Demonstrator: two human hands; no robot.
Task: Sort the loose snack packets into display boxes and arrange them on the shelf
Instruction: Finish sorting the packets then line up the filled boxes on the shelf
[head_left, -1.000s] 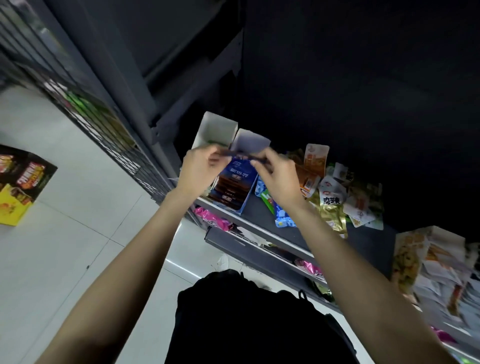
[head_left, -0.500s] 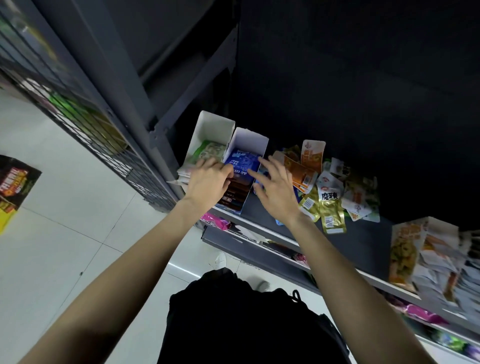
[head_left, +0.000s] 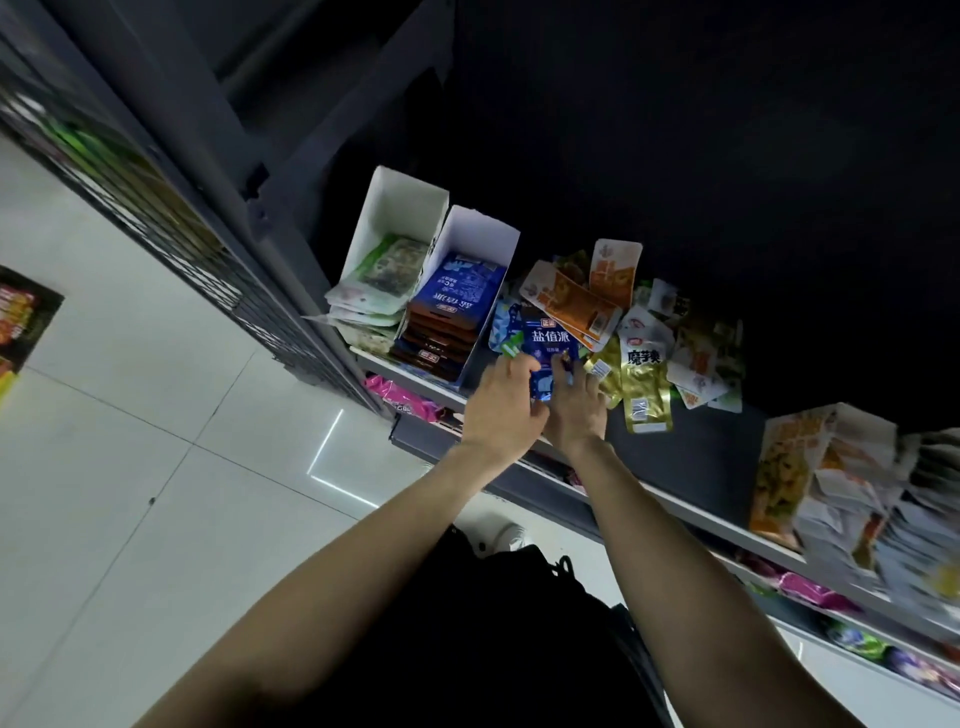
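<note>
We note both hands have left the blue-packet display box (head_left: 457, 312) and now the left hand (head_left: 501, 402) and right hand (head_left: 574, 410) together pinch a loose blue packet (head_left: 548, 348) near the shelf (head_left: 691, 457) front edge, so another sorting pick begins.

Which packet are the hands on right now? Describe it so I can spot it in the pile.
Start at the two white display boxes at the shelf's left end; the loose pile lies just right of them. At the pile's near left edge, both the left hand and right hand hold a blue packet. It is the only dark blue one with white characters; its neighbours are orange and gold.
</note>
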